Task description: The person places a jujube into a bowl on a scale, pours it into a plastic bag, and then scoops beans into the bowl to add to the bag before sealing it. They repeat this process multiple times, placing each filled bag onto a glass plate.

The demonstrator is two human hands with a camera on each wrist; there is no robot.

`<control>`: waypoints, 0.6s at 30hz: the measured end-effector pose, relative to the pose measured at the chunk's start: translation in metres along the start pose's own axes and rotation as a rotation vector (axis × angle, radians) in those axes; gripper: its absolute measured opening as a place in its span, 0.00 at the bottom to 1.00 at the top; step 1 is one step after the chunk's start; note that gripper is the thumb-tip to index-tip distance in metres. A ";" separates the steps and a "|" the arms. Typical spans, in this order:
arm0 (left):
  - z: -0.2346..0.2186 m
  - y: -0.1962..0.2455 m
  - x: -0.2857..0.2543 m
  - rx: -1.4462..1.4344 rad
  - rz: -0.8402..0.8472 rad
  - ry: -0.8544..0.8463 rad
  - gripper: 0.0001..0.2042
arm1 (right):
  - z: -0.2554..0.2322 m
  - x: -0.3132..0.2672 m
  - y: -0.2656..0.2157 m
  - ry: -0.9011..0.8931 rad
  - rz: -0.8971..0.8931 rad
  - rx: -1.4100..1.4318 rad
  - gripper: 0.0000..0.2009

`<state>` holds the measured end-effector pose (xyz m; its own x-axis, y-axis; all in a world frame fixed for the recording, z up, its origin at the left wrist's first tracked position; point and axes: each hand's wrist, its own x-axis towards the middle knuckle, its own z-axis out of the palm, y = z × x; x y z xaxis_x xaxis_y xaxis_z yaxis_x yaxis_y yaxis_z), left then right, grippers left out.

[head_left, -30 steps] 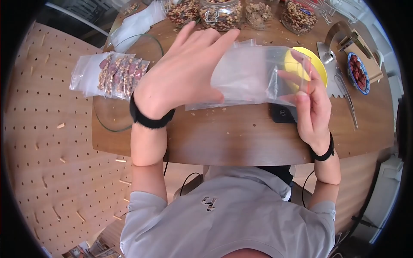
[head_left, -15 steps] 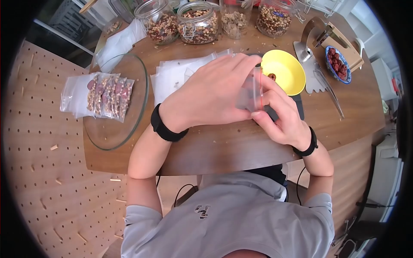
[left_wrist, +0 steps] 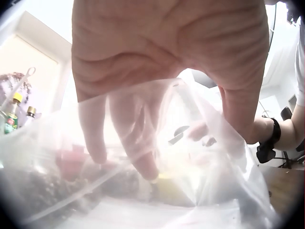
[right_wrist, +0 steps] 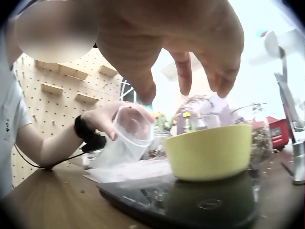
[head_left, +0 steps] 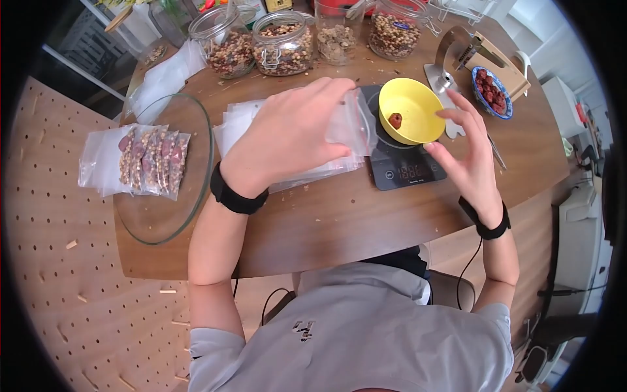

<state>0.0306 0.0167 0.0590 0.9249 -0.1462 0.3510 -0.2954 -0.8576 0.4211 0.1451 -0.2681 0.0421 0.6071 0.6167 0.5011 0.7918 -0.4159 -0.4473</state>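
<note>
My left hand (head_left: 277, 134) holds a clear zip bag (right_wrist: 125, 150) in the curve between thumb and fingers, its mouth spread round and facing right. In the left wrist view, the fingers (left_wrist: 136, 138) show through the plastic. My right hand (head_left: 475, 157) holds nothing; its bent, spread fingers hover at the right rim of a yellow bowl (head_left: 415, 101). One wrinkled red date (head_left: 395, 121) lies inside the bowl. Beneath the bowl is a black kitchen scale (head_left: 408, 178) with a lit display. Flat unfilled bags (head_left: 235, 124) are stacked under my left hand.
Filled bags (head_left: 153, 160) lie on an oval glass plate (head_left: 208, 166) at left. Along the back stand glass jars of beans and grains (head_left: 282, 49). A blue-and-white bowl (head_left: 508, 112) of dates, a metal stand (head_left: 444, 65) and tongs (head_left: 498, 157) are at right.
My right hand has let go of the bag's edge and moved right to the yellow bowl. The bag's mouth now stands wide in my left hand. The head view has shifted.
</note>
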 end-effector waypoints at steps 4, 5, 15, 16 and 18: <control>0.007 -0.009 0.001 0.025 0.031 0.019 0.33 | 0.012 -0.013 0.045 -0.104 0.111 0.015 0.19; 0.009 -0.010 0.001 0.028 0.025 0.018 0.33 | 0.016 -0.013 0.051 -0.144 0.151 0.117 0.19; 0.027 -0.018 0.007 -0.108 0.001 0.062 0.37 | 0.000 0.011 0.009 -0.115 0.189 0.348 0.14; 0.027 -0.019 0.008 -0.118 0.002 0.067 0.38 | -0.005 0.016 0.000 -0.132 0.139 0.282 0.15; 0.026 -0.019 0.010 -0.173 -0.037 0.070 0.39 | -0.013 0.027 -0.018 -0.164 0.055 0.215 0.16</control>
<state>0.0520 0.0183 0.0328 0.9189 -0.0762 0.3872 -0.3036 -0.7632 0.5704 0.1482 -0.2532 0.0734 0.6158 0.7044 0.3530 0.7150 -0.3113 -0.6259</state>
